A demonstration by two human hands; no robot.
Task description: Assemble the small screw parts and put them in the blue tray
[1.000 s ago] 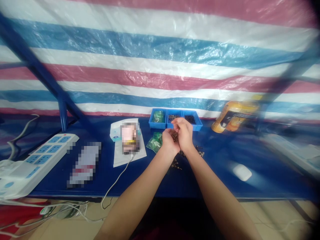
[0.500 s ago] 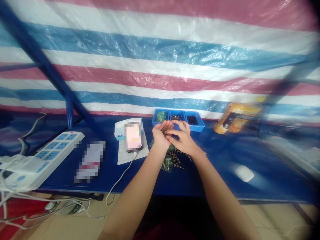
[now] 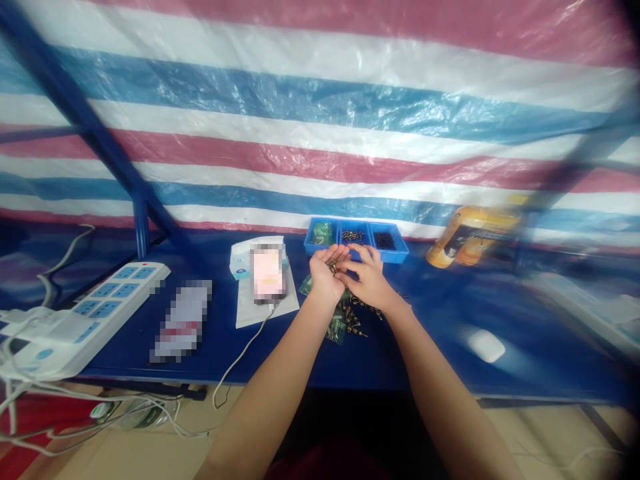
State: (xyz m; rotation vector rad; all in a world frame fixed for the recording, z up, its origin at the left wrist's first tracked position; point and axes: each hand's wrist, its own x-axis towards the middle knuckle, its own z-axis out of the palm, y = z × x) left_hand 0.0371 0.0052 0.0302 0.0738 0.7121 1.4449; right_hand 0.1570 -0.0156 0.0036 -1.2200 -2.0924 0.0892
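Observation:
My left hand point(image 3: 326, 272) is cupped palm up over the blue table point(image 3: 430, 353), holding a small heap of brass-coloured parts point(image 3: 332, 265). My right hand point(image 3: 367, 275) lies beside it, its fingers reaching into that cupped palm and touching the parts. Under both hands more small metal parts point(image 3: 353, 319) lie scattered on the table, next to a little green bag point(image 3: 334, 330). Just behind the hands stands a blue three-compartment tray point(image 3: 399, 251) with green pieces, brass parts and dark parts in it.
A phone point(image 3: 268, 272) lies on white paper left of the hands, its cable running off the front edge. A white power strip point(image 3: 85, 319) sits far left, a yellow bottle point(image 3: 470, 235) on its side at the back right, a white oval object point(image 3: 485, 346) at right.
The view shifted a little to the left. My left hand turned palm up with the parts in it, and my right hand's fingers moved into the palm.

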